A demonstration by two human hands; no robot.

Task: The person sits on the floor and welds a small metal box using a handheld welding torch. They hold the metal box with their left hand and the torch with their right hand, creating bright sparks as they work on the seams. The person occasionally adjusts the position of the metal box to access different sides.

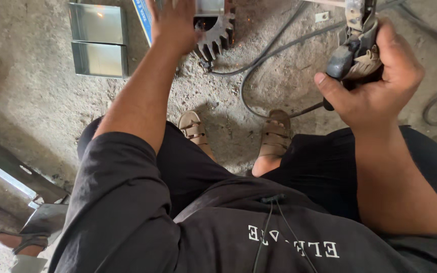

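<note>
Head view: the person crouches over a dusty concrete floor (36, 106). The left hand (174, 23) is spread flat, palm down, fingers cut off by the top edge, resting against a toothed metal gear (214, 39) that lies on the floor near the top middle. The right hand (375, 81) is wrapped tight round the grip of a welding electrode holder (354, 50), raised toward the top right. A black cable (259, 65) loops across the floor between them. Two shiny metal boxes (98, 40) sit toward the top left corner.

Dark toothed metal gear (214, 40) stands on the dusty floor; grey welding electrode holder (352, 55), worn, is held upright, cable trailing.
</note>
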